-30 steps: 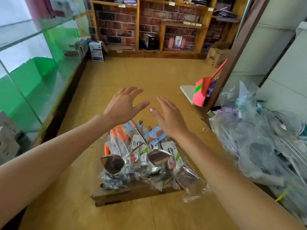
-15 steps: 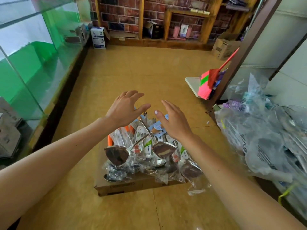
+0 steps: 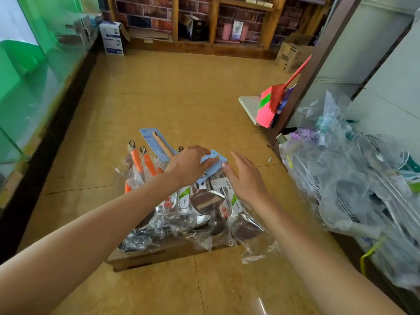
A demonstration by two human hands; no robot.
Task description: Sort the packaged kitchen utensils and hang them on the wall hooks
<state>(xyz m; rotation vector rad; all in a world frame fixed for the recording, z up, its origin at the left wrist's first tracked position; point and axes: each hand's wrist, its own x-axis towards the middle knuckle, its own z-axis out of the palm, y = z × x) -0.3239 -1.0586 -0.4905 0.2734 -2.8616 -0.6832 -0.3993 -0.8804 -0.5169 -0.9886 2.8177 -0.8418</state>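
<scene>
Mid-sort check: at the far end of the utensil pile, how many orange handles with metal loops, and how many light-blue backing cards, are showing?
Orange plastic handles with metal hanging loops: 2
Light-blue cardboard backing cards: 2
Total: 4

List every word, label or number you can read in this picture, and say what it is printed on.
None can be read.
On the blue card at the left hand: print blurred.
On the white-and-green labels: too small.
On the white box and the brown carton: blurred.
On the cardboard box side: blurred.
</scene>
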